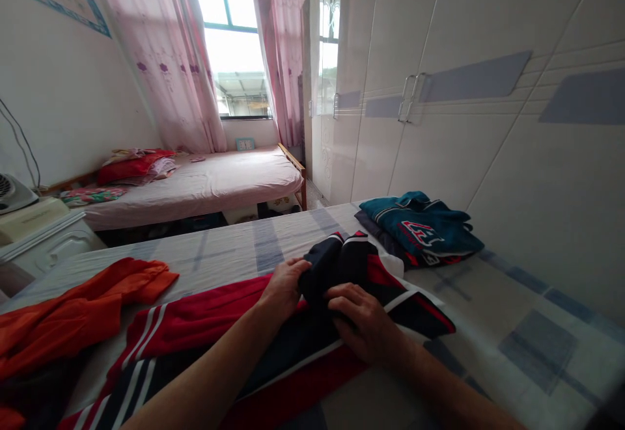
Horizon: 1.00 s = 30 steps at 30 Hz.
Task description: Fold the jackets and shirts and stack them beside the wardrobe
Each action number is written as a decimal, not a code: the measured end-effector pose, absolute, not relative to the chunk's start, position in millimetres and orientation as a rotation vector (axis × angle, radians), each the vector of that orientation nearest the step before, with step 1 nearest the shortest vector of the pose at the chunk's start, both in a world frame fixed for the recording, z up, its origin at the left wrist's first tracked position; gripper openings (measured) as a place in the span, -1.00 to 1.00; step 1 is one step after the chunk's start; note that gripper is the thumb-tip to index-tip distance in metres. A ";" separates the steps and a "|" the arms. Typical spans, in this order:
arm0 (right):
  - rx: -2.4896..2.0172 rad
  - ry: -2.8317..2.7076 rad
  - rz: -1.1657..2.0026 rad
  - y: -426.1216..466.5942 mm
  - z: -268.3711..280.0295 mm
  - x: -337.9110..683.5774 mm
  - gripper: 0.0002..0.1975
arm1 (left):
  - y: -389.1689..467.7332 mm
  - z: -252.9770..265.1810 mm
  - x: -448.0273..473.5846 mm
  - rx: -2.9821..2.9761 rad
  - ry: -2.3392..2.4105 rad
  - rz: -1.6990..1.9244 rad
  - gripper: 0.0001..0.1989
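Observation:
A navy and red jacket with white stripes lies spread over the bed, its striped red sleeve stretched toward the left. My left hand is closed on a bunched navy part near the jacket's upper end. Just to its right, my right hand has its fingers curled into the dark cloth, with the fingertips partly hidden in the folds. Beyond my hands, part of the jacket stands up in a raised fold, with red and white trim along its edge.
A folded teal garment with lettering rests on darker clothes at the bed's far right. Orange clothing lies at the left. A second bed stands below the window, and white wardrobes line the right wall.

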State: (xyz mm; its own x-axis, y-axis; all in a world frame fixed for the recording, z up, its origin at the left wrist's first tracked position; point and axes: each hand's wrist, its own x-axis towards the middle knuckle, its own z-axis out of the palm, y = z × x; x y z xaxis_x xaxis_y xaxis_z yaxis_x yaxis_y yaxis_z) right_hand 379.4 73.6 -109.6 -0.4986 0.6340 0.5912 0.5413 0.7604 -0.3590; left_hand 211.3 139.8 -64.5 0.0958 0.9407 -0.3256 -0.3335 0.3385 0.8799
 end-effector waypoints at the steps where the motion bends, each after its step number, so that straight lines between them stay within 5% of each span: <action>1: -0.876 -2.214 0.187 72.6 -108.4 379.6 -0.78 | 131.5 -59.9 204.8 0.729 1.071 1.194 -0.79; 8: -1.040 -2.022 0.233 77.8 -110.6 382.6 -0.82 | 47.1 -86.0 124.3 0.673 1.292 1.664 -0.38; 12: -1.168 -1.920 0.172 88.1 -111.5 389.2 -0.82 | 8.6 -115.1 82.2 0.783 1.535 1.506 -0.53; 17: -1.211 -1.900 0.110 85.6 -102.1 392.6 -0.81 | 15.9 -96.8 41.3 1.942 1.870 1.355 -0.55; 21: -1.167 -2.153 0.093 77.9 -103.8 381.2 -0.77 | 54.0 -85.0 28.2 2.545 1.952 0.822 -0.42; 25: -1.186 -2.257 0.102 80.4 -116.5 374.2 -0.76 | 82.7 -87.0 32.5 2.663 1.936 0.450 -0.54; 30: -1.232 -2.244 0.166 87.3 -128.3 376.0 -0.79 | 73.4 -73.6 32.9 2.887 2.063 0.613 -0.67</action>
State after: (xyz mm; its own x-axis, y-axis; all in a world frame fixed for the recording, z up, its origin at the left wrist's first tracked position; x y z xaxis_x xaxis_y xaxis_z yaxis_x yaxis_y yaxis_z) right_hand 376.0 87.3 -128.3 -0.4142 0.8077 0.4197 0.7372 0.5681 -0.3657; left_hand 32.9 73.4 -73.6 0.3226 0.7955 0.5129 0.9465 -0.2739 -0.1705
